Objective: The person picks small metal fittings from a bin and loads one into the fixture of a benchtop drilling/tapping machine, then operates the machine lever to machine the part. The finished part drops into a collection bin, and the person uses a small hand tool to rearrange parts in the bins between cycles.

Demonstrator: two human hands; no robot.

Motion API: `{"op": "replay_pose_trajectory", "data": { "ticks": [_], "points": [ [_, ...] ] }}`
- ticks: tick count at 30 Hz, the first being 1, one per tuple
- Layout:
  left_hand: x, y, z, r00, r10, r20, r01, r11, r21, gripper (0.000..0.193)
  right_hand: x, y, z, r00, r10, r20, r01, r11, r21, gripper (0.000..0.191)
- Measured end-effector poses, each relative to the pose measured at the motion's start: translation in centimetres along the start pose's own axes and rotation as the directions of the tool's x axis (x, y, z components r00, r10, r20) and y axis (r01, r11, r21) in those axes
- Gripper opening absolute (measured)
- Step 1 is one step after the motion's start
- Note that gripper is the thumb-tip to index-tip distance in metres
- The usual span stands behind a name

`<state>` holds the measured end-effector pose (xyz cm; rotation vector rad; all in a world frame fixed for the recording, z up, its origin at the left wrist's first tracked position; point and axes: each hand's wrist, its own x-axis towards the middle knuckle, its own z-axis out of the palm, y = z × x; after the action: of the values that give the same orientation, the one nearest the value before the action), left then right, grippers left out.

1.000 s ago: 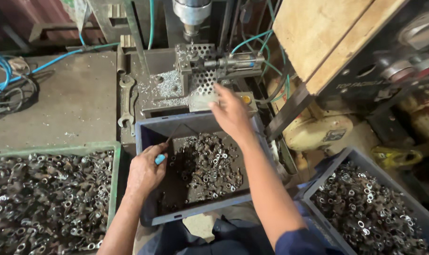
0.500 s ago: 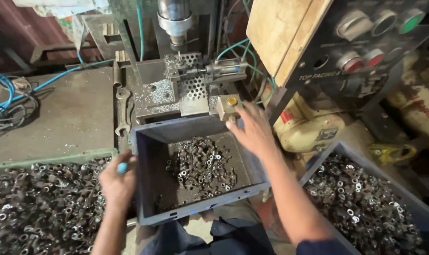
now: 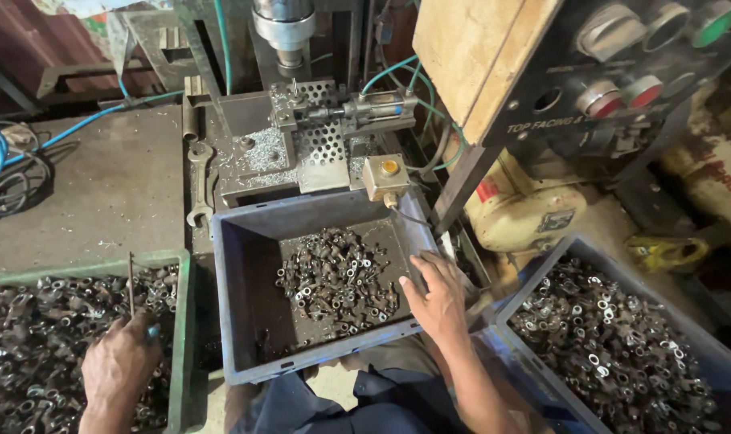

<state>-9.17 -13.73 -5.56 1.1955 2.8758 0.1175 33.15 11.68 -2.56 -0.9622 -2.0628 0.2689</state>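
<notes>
My left hand is closed around a thin metal rod with a blue handle. It hovers over a green crate heaped with small dark metal parts at the lower left. My right hand lies with fingers spread on the right rim of a grey-blue crate in the middle and holds nothing. A shallow pile of small metal rings and fittings covers that crate's floor, just left of my right fingers.
Behind the middle crate stands a drilling machine with its spindle, a perforated clamp fixture and a small box with a yellow button. A wrench lies at its left. A third parts crate sits at the right under a control panel.
My left hand has moved with the rod from the middle crate over to the green crate. My right hand has dropped from near the button box to the crate's right rim.
</notes>
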Motion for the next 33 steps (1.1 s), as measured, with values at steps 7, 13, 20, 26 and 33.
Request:
{"op": "replay_pose_trajectory", "data": {
  "ticks": [7, 13, 20, 26, 33],
  "points": [
    [0.0, 0.6, -0.7, 0.992, -0.053, 0.119, 0.051, 0.999, 0.018, 0.031, -0.2, -0.2, -0.1, 0.999, 0.034, -0.009, -0.034, 0.999, 0.011, 0.036],
    [-0.3, 0.7, -0.3, 0.965, -0.072, 0.254, 0.062, 0.997, 0.049, 0.050, -0.2, -0.4, -0.1, 1.000, 0.031, -0.005, -0.031, 0.999, 0.017, 0.036],
    [1.0, -0.3, 0.3, 0.969, -0.011, 0.248, -0.006, 0.998, 0.069, 0.044, -0.3, -0.5, -0.1, 0.999, 0.023, -0.030, -0.022, 1.000, 0.016, 0.035],
    [0.1, -1.4, 1.3, 0.953, -0.109, 0.282, 0.094, 0.993, 0.068, 0.046, -0.3, -0.5, -0.1, 0.999, 0.027, -0.025, -0.027, 1.000, 0.008, 0.034],
    [-3.7, -0.6, -1.7, 0.967, -0.254, 0.017, 0.226, 0.826, -0.517, 0.042, -0.1, -2.4, -0.7, 0.986, 0.149, 0.070, -0.159, 0.969, 0.187, 0.033]
  ]
}}
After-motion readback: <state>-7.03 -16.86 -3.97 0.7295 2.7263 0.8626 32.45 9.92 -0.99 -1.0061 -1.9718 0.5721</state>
